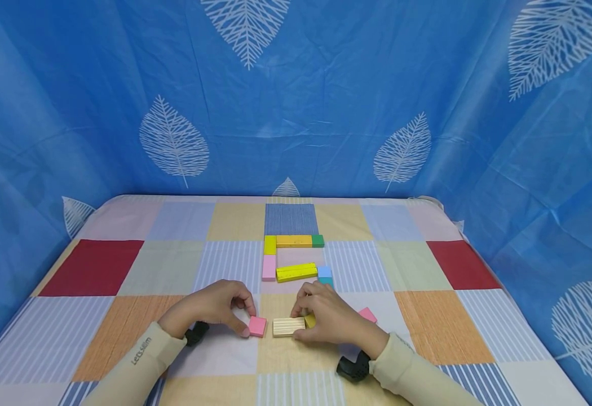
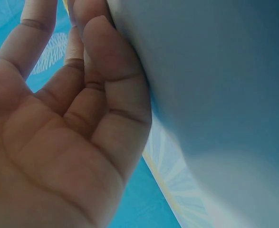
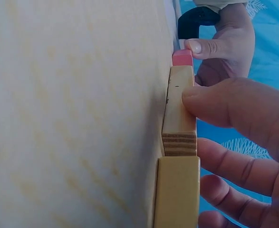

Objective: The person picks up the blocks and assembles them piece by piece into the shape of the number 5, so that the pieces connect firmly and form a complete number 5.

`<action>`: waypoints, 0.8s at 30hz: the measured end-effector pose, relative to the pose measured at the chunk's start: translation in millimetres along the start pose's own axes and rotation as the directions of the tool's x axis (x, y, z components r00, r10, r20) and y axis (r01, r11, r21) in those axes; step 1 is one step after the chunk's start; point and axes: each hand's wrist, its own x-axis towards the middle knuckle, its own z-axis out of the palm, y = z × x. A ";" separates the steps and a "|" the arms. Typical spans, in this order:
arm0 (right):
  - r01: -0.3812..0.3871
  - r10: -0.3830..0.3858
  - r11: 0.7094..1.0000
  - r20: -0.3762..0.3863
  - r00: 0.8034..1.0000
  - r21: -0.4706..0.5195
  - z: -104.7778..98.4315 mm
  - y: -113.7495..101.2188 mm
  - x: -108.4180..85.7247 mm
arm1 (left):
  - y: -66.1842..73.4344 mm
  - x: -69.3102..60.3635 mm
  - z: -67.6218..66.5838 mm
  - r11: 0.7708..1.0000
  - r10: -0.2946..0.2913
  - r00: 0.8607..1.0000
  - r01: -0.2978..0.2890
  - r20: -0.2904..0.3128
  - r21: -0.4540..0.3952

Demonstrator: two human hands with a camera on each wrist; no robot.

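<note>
In the head view, my left hand (image 1: 215, 307) pinches a pink block (image 1: 257, 326) between thumb and finger. Just right of it, my right hand (image 1: 328, 316) grips a ridged natural-wood block (image 1: 288, 327) by its near and far sides. A narrow gap separates these two blocks. A yellow block (image 1: 310, 321) lies at the wood block's right end, partly covered by my right hand. The right wrist view shows the pink block (image 3: 182, 58), wood block (image 3: 179, 99) and yellow block (image 3: 177, 192) in one row. The left wrist view shows my palm and bent fingers (image 2: 58, 118), with no block visible.
Farther back stand orange (image 1: 294, 241), green (image 1: 317, 241), yellow-green (image 1: 270, 245) and light pink (image 1: 269, 268) blocks, with yellow blocks (image 1: 296, 273) and a blue one (image 1: 324, 272) nearer. Another pink block (image 1: 368, 314) shows behind my right hand. Patchwork cloth covers the table.
</note>
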 end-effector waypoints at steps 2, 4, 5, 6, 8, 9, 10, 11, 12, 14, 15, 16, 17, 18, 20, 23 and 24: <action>-0.004 0.004 1.000 0.002 1.000 0.004 -0.1 0.1 -0.1 | 0.1 0.1 -0.1 1.000 -0.001 1.000 0.001 0.001 -0.002; -0.008 0.008 1.000 0.004 1.000 0.007 -0.1 0.4 0.1 | 0.3 0.3 -0.3 1.000 -0.003 1.000 0.003 0.003 -0.003; -0.010 0.010 1.000 0.005 1.000 0.008 -0.1 0.6 0.2 | 0.5 0.4 -0.4 1.000 -0.005 1.000 0.005 0.003 -0.002; -0.010 0.009 1.000 0.004 1.000 0.009 0.0 0.8 0.5 | 0.6 0.5 -0.5 1.000 -0.006 1.000 0.006 0.004 -0.002; -0.012 0.012 1.000 0.008 1.000 0.016 0.0 0.9 0.5 | 0.8 0.5 -0.6 1.000 -0.009 1.000 0.009 0.004 -0.001; -0.012 0.012 1.000 0.011 1.000 0.022 -0.1 1.0 0.5 | 0.9 0.5 -0.6 1.000 -0.012 1.000 0.012 0.004 0.000; -0.015 0.015 0.999 0.015 1.000 0.031 -0.5 0.9 0.5 | 1.0 0.5 -0.5 1.000 -0.014 1.000 0.014 0.004 -0.001; -0.021 0.020 0.999 0.019 1.000 0.044 -1.1 0.8 0.5 | 1.1 0.4 -0.4 1.000 -0.017 1.000 0.017 0.004 -0.002; -0.028 0.027 0.998 0.023 0.999 0.061 -1.9 0.7 0.0 | 1.0 0.3 -0.4 1.000 -0.017 1.000 0.017 0.005 -0.004; -0.029 0.027 0.995 0.021 0.999 0.094 -4.6 1.3 -1.0 | 1.1 0.2 -0.4 1.000 -0.016 1.000 0.016 0.006 -0.004; -0.031 0.029 0.993 0.020 0.999 0.116 -6.4 2.0 -1.6 | 1.1 0.2 -0.4 1.000 -0.014 1.000 0.014 0.007 -0.006; -0.034 0.032 0.990 0.018 0.999 0.138 -8.5 2.8 -2.4 | 1.1 0.1 -0.5 1.000 -0.011 1.000 0.011 0.008 -0.007; -0.029 0.027 0.987 0.012 1.000 0.159 -10.8 4.2 -3.2 | 1.2 0.1 -0.6 1.000 -0.009 1.000 0.009 0.008 -0.008; -0.015 0.015 0.985 0.002 1.000 0.171 -12.9 6.2 -4.1 | 1.2 0.0 -0.6 1.000 -0.008 1.000 0.008 0.008 -0.006; 0.005 -0.001 0.981 -0.020 1.000 0.193 -17.5 11.2 -6.2 | 1.2 -0.3 -0.9 1.000 -0.006 1.000 0.006 0.010 -0.005; 0.036 -0.023 0.974 -0.059 0.998 0.225 -23.4 20.8 -9.6 | 1.1 -0.6 -1.2 1.000 -0.004 1.000 0.004 0.011 -0.002; 0.049 -0.031 0.969 -0.075 0.997 0.241 -24.9 24.7 -10.7 | 1.1 -0.7 -1.3 1.000 -0.003 1.000 0.003 0.011 0.000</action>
